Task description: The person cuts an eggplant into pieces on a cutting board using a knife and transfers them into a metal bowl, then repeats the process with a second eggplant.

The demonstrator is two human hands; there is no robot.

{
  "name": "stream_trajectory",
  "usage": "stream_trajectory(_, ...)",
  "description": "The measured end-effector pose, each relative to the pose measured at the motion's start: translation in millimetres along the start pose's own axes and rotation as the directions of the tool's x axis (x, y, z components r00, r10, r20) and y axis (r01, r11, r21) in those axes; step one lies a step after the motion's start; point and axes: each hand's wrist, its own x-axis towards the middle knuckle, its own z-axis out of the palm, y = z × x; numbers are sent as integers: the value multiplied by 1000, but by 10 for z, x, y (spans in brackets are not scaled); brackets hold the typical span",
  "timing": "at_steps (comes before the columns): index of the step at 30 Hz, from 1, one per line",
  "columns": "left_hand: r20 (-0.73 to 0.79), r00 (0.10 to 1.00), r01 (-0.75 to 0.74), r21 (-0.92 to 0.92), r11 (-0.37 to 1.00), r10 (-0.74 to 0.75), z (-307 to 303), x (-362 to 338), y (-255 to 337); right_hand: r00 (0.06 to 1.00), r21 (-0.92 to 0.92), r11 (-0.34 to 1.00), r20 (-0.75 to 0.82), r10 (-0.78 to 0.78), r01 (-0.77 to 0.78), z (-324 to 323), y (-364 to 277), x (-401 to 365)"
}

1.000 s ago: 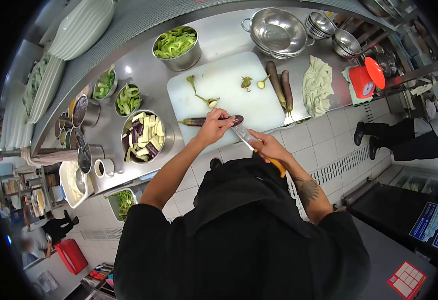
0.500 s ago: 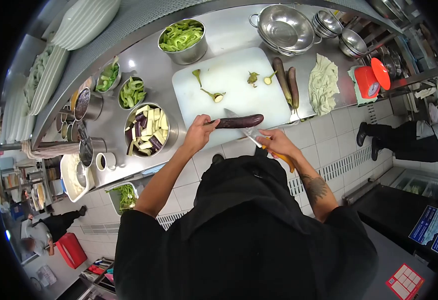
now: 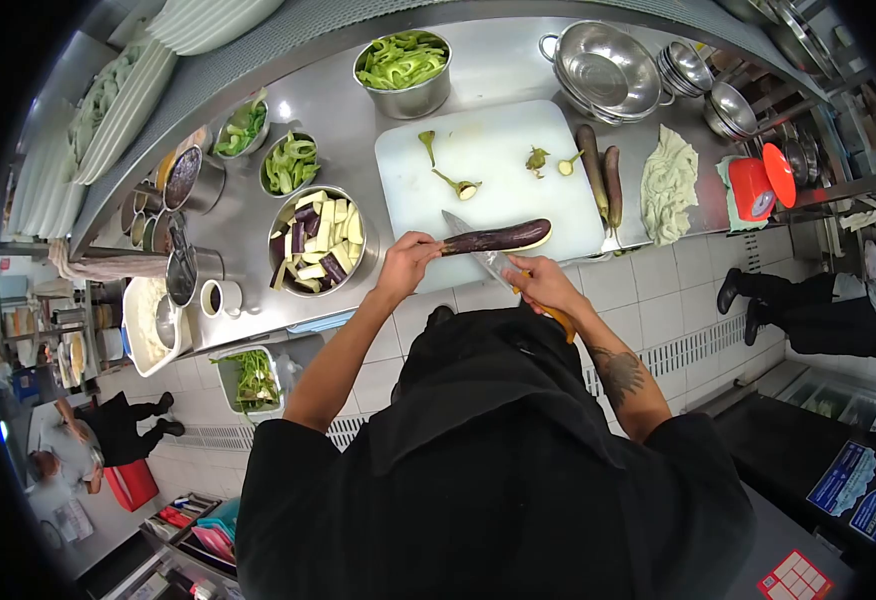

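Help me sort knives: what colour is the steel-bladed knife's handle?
Orange; the knife handle shows beneath the right hand in the head view.

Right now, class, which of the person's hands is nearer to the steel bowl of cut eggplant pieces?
Left. The left hand is beside the bowl, gripping the eggplant; the right hand holds the knife farther off.

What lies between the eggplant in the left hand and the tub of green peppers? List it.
Head view: above the eggplant, two cut stems lie on the white cutting board, then a thin strip of steel counter before the pepper tub.
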Motion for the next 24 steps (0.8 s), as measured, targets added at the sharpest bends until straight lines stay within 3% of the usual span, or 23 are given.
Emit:
stream_trajectory(2,-46,996,73,-43,996,-75,31,-7,-3,1000,2,1000,-7,-10,10,87,0,64)
stream_trajectory(11,-163,978,124,-59,991,-132,149,-127,86,996,-35,995,15,-92,93,431,-69,326)
stream_trajectory(15,-214,972,81,-78,994,-97,200,-120,48,992,-48,991,-13,-128,127,561,-130,367)
stream_trajectory(19,-215,974,73,2,997,-71,246,-102,106,989,-12,989,-37,-145,144,438,-56,348)
stream_trajectory(21,-153,984,101,56,993,-92,300,-122,168,991,-15,992,45,-123,124,296,71,271)
stream_trajectory(24,-205,977,66,-2,998,-65,442,-77,281,997,-6,999,64,-53,54,-6,282,-48)
